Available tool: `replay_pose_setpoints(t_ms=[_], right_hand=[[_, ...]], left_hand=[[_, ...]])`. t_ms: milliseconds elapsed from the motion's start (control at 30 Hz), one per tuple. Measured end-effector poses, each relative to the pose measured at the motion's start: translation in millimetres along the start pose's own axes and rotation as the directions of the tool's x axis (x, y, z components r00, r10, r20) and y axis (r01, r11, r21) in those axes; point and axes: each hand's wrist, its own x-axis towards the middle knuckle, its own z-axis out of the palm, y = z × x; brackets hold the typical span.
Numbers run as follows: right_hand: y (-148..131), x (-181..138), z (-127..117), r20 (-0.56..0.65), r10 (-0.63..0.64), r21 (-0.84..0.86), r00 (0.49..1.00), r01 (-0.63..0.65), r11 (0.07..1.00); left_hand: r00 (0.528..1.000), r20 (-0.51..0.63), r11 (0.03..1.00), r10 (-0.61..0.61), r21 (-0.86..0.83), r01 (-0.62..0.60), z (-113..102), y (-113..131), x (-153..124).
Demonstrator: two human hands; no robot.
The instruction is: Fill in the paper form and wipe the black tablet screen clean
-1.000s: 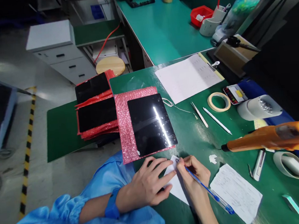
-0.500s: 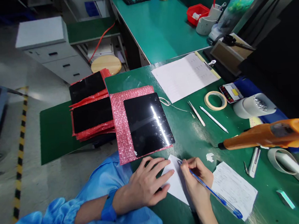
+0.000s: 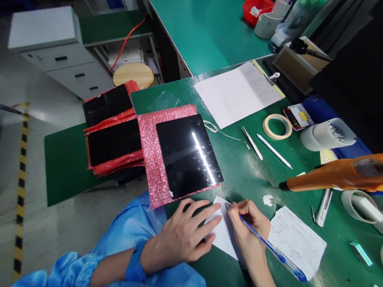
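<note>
Little has shifted since a second ago: both hands sit on the same slip of paper and only the head camera has drifted, sliding the bench slightly across the view. Nearest, the left hand (image 3: 186, 234) lies flat with fingers spread, pressing down the white paper slip (image 3: 224, 235) at the front edge of the green table (image 3: 245, 174). The right hand (image 3: 249, 228) is curled around a blue pen (image 3: 269, 249), its tip touching the slip's upper corner, so the step in hand looks like writing on the slip. Continuing would call for the left hand to keep the paper from sliding while the pen tip travels. Just right of the hands lies a written sheet (image 3: 297, 241), and a small white scrap (image 3: 268, 200) sits just above it. Beyond the hands a black panel (image 3: 187, 155) rests on pink bubble wrap (image 3: 154, 165), with more wrapped panels (image 3: 112, 133) stacked to its left. Farther right are an orange tool (image 3: 347, 176), tweezers (image 3: 252, 143), a white pen (image 3: 274, 151), a tape roll (image 3: 277, 127) and, farthest, a clipboard (image 3: 237, 94).
</note>
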Motion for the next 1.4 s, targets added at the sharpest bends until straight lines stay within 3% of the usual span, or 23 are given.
replay_pose_setpoints(t_ms=[367,733,1400], right_hand=[[-9,3,3,-0.005,-0.121,-0.051,0.993,0.121,0.991],[-9,3,4,-0.011,-0.055,-0.001,0.998,0.055,0.998],[-11,3,3,0.044,-0.081,0.003,0.996,0.081,0.997]], left_hand=[[1.0,-0.01,1.0,0.005,0.015,-0.004,0,0,0],[1.0,-0.005,1.0,0.008,0.014,-0.007,0,0,0],[1.0,-0.001,1.0,0.007,0.015,-0.007,0,0,0]])
